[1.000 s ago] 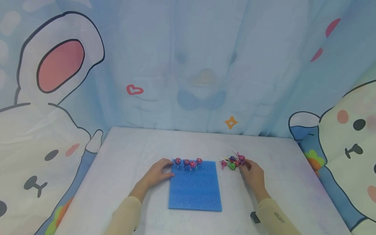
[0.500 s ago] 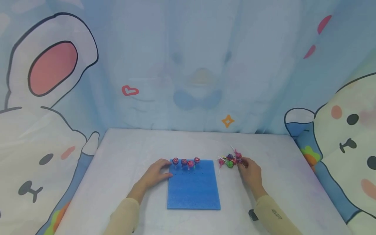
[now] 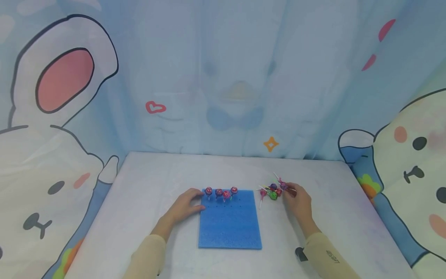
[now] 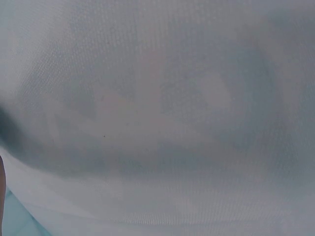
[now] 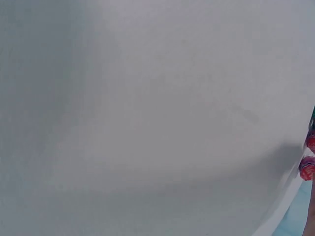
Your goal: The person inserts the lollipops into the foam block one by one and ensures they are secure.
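A blue foam board [image 3: 230, 228] with rows of small holes lies on the table. Several wrapped lollipops [image 3: 218, 192] stand upright along its far edge. My left hand [image 3: 184, 203] rests at the board's left edge, thumb and fingers spread apart and touching it. To the right of the board, my right hand [image 3: 299, 201] pinches a purple-pink lollipop [image 3: 283, 186] by its stick, beside a small pile of lollipops. In that pile a green lollipop [image 3: 273, 195] and a pink lollipop [image 3: 263, 193] show. The right wrist view catches a red wrapped head [image 5: 307, 169] at its edge.
A white cloth covers the table [image 3: 167, 170]. A small black object [image 3: 301, 254] lies by the right sleeve. Behind hangs a light blue curtain [image 3: 240, 58] with cartoon animals. The left wrist view shows mostly pale cloth [image 4: 157, 123].
My right hand has raised slightly and turned a lollipop out of the pile's right side, its stick now between the fingers. My left hand stays at the board. The head view shifted a little.
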Demonstrator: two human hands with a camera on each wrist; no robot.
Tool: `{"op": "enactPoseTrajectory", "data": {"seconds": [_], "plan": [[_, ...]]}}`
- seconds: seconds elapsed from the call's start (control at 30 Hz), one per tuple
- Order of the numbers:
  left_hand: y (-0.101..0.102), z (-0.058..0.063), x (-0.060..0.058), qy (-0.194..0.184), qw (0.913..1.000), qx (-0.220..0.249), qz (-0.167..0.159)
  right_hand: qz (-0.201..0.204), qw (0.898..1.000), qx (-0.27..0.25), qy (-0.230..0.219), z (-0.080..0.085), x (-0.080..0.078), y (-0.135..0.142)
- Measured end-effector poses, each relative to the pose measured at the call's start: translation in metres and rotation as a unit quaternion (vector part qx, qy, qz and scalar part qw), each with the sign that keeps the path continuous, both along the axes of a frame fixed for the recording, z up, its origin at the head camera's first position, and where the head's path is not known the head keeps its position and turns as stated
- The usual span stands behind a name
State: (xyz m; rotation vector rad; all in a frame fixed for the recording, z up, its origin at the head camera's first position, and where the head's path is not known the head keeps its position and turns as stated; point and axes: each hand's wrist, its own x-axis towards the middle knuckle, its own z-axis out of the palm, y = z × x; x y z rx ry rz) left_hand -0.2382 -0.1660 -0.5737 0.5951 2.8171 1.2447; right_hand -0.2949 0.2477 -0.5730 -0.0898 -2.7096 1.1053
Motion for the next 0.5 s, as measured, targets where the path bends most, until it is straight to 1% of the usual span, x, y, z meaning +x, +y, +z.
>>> {"op": "enactPoseTrajectory", "data": {"seconds": [0.17,0.27,0.5], "plan": [[0.0,0.0002,0.0003,-0.001,1.0,0.0,-0.001,0.009,1.0,0.005,0.022,0.002,-0.0011,-0.004],[0.0001,-0.0002,0.0006,-0.001,1.0,0.001,0.001,0.012,1.0,0.006,0.027,0.0017,-0.0018,-0.0052],[0.0,-0.0017,0.0005,0.002,1.0,0.002,0.003,0.012,1.0,-0.012,0.013,0.0029,-0.0009,-0.0079]]}}
